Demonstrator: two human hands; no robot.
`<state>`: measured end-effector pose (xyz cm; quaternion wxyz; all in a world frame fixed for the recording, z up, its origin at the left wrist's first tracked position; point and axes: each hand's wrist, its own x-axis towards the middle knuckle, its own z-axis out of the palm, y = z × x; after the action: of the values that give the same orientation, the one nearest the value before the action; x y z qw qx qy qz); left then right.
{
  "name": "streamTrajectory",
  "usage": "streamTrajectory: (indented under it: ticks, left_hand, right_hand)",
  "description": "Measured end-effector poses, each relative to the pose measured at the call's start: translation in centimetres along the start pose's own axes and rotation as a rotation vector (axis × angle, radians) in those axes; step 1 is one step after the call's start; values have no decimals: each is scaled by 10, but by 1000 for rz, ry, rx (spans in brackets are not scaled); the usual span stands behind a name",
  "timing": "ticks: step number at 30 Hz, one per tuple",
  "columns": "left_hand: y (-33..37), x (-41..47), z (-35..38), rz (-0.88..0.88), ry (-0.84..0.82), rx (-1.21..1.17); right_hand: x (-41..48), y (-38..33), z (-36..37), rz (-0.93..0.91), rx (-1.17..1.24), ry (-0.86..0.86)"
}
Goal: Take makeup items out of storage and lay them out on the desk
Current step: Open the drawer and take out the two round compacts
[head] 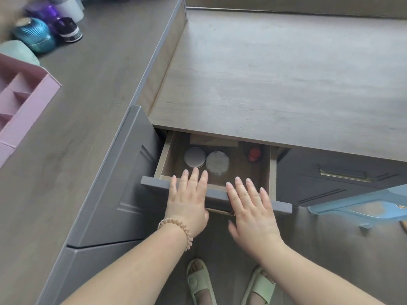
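Makeup tins, two, round, pale-lidded: left tin [195,157] and right tin [217,162] sit side by side on the floor of the drawer [217,193], left of centre. Same drawer, far right: red-capped bottle [254,154], half under the edge of the desk [275,73]. Behind them, a tan box [213,140], mostly hidden.

My left hand [189,195], hair tie [176,232] at the wrist, lies flat over the drawer front, fingers straight, grasping nothing. My right hand [251,208] is likewise released.

Nothing is laid out yet, I judge.

Risks:
- The drawer is only part-open, so reaching for the bottle may scrape the overhang and tip it.
- A sharp tug may send the tins sliding.

Outlying: pink organiser [22,102] on the side counter [88,84].
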<state>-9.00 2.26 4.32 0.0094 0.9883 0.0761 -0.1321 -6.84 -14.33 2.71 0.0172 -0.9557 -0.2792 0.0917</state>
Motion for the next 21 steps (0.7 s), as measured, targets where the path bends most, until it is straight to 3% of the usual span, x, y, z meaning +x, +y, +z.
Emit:
streamTrajectory:
  ticks: [15,21]
  left_hand:
    - [-2,-92,10,4,-168,-5]
    - [-3,-99,0,23,-216,-25]
  right_hand:
    - [-79,-21,11,-193,28,-86]
    - [-75,-11,-2,-284,-11,-23]
